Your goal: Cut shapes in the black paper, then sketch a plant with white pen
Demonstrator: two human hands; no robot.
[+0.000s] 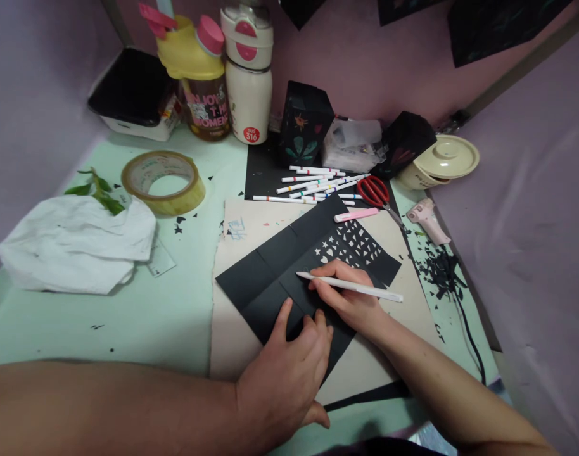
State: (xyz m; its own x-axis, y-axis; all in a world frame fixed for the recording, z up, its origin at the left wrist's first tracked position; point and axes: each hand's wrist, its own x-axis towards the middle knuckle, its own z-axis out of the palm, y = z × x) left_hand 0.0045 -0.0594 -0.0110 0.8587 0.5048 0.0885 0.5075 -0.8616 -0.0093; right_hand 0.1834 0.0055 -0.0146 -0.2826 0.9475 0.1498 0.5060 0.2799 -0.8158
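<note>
Your right hand [349, 294]: fingers clamped on white pen [353, 286], tip at surface of black card [265, 272]. Your left hand [289, 367]: fingers slightly apart, pressed flat on card's near part, gripping nothing. Relative to black card: beige board [237, 335] beneath; pink cutter [356, 215] at far edge; red-handled scissors [374, 191] and white markers [308, 183] beyond; tape roll [163, 182] off to left.

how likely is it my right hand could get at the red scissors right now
Probably yes: the red-handled scissors lie uncovered beyond the black card, nothing tall between, but the right hand holds a white pen it may need to release.
</note>
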